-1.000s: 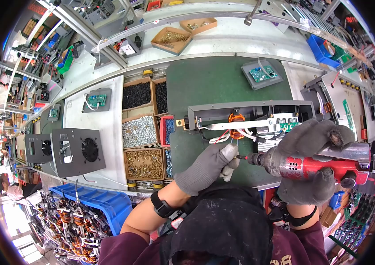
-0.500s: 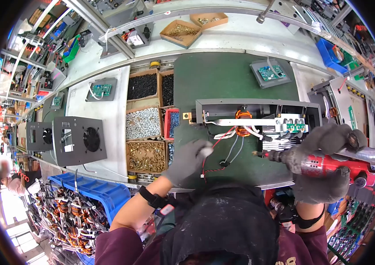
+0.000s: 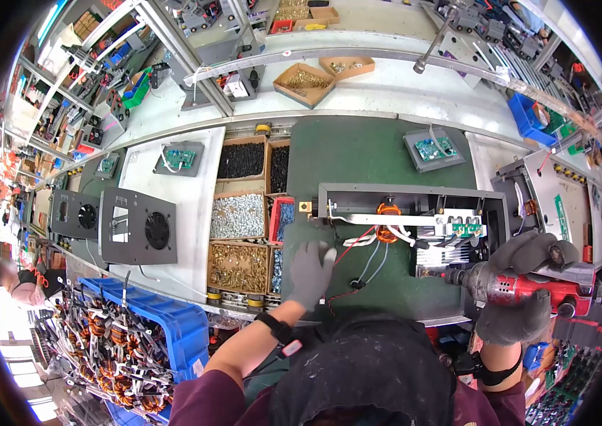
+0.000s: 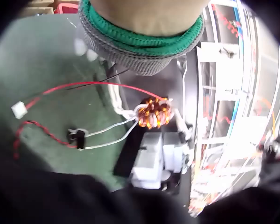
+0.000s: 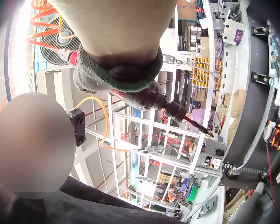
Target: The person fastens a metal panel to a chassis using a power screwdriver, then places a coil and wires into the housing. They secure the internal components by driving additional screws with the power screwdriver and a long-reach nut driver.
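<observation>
My gloved right hand (image 3: 521, 287) grips a red air screwdriver (image 3: 510, 286) by its body, the bit pointing left. A small gold-coloured piece shows at the bit's tip in the right wrist view. My gloved left hand (image 3: 309, 273) is over the green mat beside the screw bins, fingers relaxed and pointing away from me. Between the hands lies a grey metal housing (image 3: 414, 190) with a copper-wound coil (image 3: 387, 224), a green circuit board (image 3: 465, 228) and a finned heatsink (image 3: 443, 257). Grey leads and a red wire (image 4: 107, 84) trail from it onto the mat.
Left of the mat stand bins of silver screws (image 3: 237, 216), brass screws (image 3: 238, 267) and black screws (image 3: 241, 161). A panel with a board (image 3: 434, 149) lies farther back. Black fan cases (image 3: 137, 227) stand left; a blue crate (image 3: 180, 319) of coils is below them.
My left hand has left the bit tip and the wires and moved left towards the screw bins. The screwdriver has drawn back to the right, still in my right hand.
</observation>
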Demonstrator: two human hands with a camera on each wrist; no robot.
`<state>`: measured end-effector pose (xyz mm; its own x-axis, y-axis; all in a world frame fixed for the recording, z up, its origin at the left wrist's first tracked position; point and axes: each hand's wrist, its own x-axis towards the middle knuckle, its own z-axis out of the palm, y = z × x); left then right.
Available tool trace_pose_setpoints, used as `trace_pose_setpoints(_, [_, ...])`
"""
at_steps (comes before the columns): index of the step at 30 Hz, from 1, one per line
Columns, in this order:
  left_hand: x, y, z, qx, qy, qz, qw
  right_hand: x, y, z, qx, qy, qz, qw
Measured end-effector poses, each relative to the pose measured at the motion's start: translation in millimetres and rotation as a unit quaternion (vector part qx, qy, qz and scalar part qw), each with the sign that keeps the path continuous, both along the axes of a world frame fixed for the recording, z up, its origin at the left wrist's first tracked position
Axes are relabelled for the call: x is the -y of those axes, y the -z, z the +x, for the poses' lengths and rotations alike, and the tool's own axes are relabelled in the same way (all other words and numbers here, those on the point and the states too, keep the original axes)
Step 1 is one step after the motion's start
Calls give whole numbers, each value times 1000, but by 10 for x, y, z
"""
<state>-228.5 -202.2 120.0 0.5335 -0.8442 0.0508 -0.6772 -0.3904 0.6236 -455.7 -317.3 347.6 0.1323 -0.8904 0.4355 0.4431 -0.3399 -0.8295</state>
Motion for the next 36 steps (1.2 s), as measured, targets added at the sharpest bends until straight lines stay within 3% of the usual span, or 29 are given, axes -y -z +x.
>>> trace_pose_setpoints(1, [112, 53, -9, 2, 0, -4, 1000, -21, 17, -15, 2, 0, -4, 1000])
trace_pose_setpoints(2, [236, 116, 4, -285, -71, 32, 955, -61, 30, -35, 14, 30, 30, 999])
trace_pose_setpoints(3, [318, 157, 24, -547, -133, 65, 824, -77, 30, -47, 27, 59, 64, 996])
trace_pose_setpoints(4, [341, 185, 56, -545, -132, 62, 825, -70, 18, -53, 29, 59, 61, 996])
trace_pose_setpoints(6, [331, 130, 121, -638, -64, 74, 764, -67, 2, -77, 33, 40, 63, 997])
trace_pose_setpoints(7, [301, 92, 133, -638, -63, 76, 764, -60, -15, -66, 33, 42, 64, 997])
trace_pose_setpoints(9, [254, -48, 107, -536, -102, 39, 837, -25, -57, -28, 42, 7, 12, 999])
trace_pose_setpoints(10, [225, -128, 53, -536, -100, 42, 837, -1, -1, -57, 56, 1, 15, 998])
trace_pose_setpoints(11, [180, -218, -14, -334, -32, -5, 942, 11, 6, -52, 55, 5, 16, 998])
trace_pose_setpoints(12, [153, -292, -65, -113, 39, -54, 991, 22, 4, -28, 61, 6, 12, 998])
trace_pose_setpoints(13, [157, -355, -90, -114, 42, -52, 991, 30, 8, -1, 67, 6, 8, 998])
trace_pose_setpoints(15, [168, -426, -117, -83, 128, 148, 977, 29, 11, 29, 71, 16, 17, 997])
trace_pose_setpoints(16, [160, -391, -109, -84, 130, 151, 976, 28, -31, 28, 44, 29, 23, 998])
trace_pose_setpoints(18, [149, -381, -56, 58, 139, 41, 988, 36, -36, 19, 15, 42, 32, 998])
trace_pose_setpoints(19, [123, -415, -12, 56, 139, 42, 988, 49, -18, 17, 14, 47, 31, 998])
trace_pose_setpoints(21, [131, -883, 51, 150, 230, -132, 952, 72, 3, 34, 11, 51, 30, 998])
trace_pose_setpoints(22, [109, -1013, 48, 147, 228, -130, 954, 94, 10, 61, 21, 12, 25, 999])
trace_pose_setpoints(23, [78, -1123, 41, -43, 263, -114, 957, 116, 18, 94, 31, -29, 20, 999])
trace_pose_setpoints(24, [57, -1225, 30, -231, 287, -97, 925, 144, 25, 142, 27, -34, 23, 999])
trace_pose_setpoints(27, [98, -1501, 4, -181, 314, -172, 916, 256, 61, 319, 24, -16, 44, 999])
trace_pose_setpoints(29, [146, -1327, -9, -148, 274, -200, 929, 346, 136, 430, 13, -32, 13, 999])
trace_pose_setpoints(31, [191, -1039, 29, 16, 218, -70, 973, 443, 254, 523, 4, -45, -2, 999])
trace_pose_setpoints(32, [190, -880, 13, 54, 199, -71, 976, 476, 304, 588, -14, -43, -6, 999])
trace_pose_setpoints(36, [61, -629, -49, 82, 210, -14, 974, 611, 489, 784, -65, -72, 9, 995])
